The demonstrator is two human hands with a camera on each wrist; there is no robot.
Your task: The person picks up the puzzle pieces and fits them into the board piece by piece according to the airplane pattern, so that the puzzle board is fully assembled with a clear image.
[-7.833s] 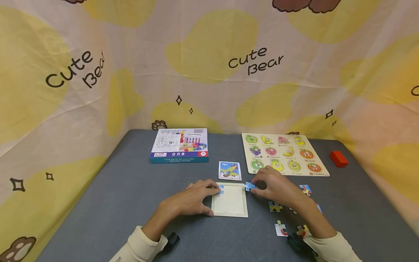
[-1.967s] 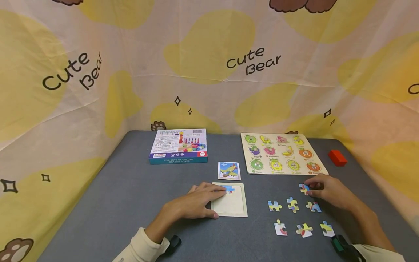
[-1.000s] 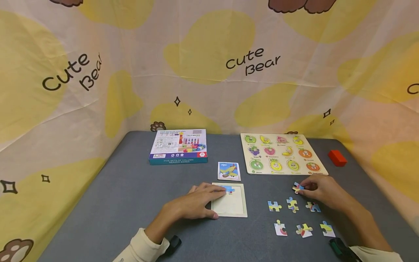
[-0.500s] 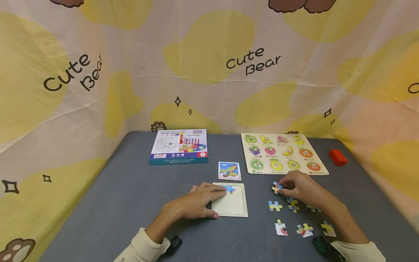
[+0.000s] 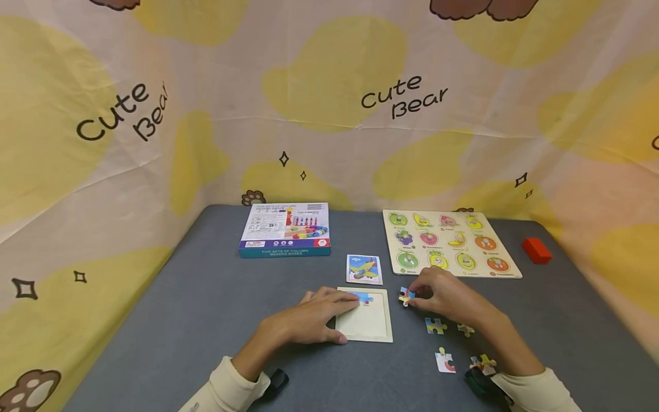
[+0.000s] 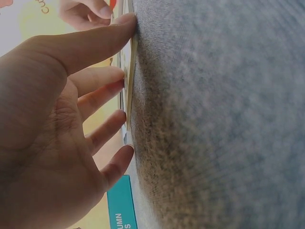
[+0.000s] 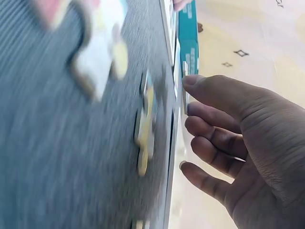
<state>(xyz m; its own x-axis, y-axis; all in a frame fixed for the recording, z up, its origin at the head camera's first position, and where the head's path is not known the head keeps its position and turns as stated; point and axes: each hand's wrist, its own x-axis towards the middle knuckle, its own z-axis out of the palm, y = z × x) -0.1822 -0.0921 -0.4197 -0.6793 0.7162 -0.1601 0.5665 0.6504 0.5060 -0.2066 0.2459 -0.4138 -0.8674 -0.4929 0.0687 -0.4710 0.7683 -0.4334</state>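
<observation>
My right hand [image 5: 449,294] pinches a jigsaw puzzle piece [image 5: 406,296] between thumb and fingers, just right of a pale wooden puzzle tray [image 5: 372,326]. In the right wrist view the held piece [image 7: 185,90] appears edge-on at the fingertips, off the table. My left hand [image 5: 311,317] rests on the tray's left side, fingers extended, thumb at the near left corner. Its fingertips lie by joined blue pieces [image 5: 366,297] along the tray's upper edge and partly cover them. In the left wrist view the left hand [image 6: 71,109] touches the tray's edge [image 6: 131,86].
Loose puzzle pieces lie right of the tray, including a yellow-blue one [image 5: 435,326] and a white-red one [image 5: 445,361]; my right forearm hides others. Behind stand an airplane picture card [image 5: 364,269], a bead-set box [image 5: 284,230], a fruit board [image 5: 451,243] and a red block [image 5: 537,251].
My right hand has picked up a piece from the far right row and carried it left, close to the tray. The left hand stays on the tray; an earlier blue piece now lies inside it.
</observation>
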